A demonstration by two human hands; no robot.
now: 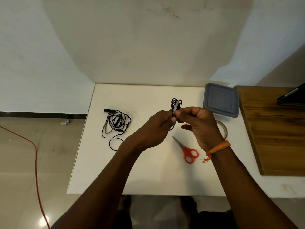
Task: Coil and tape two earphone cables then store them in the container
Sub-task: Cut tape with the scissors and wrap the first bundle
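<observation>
I judge the taping step on the first cable is in hand: the left hand [158, 124] and the right hand [196, 123] both pinch the coiled black earphone cable [176, 106] above the white worktop [148, 171], their fingers [173, 119] curled around a strip of clear tape at its middle. The second black earphone cable [117, 123] lies loose to the left, uncoiled. Next I would press the tape flat, then open the lidded grey plastic container [221, 100]. Red-handled scissors [186, 150] and the tape roll [223, 128] lie near.
</observation>
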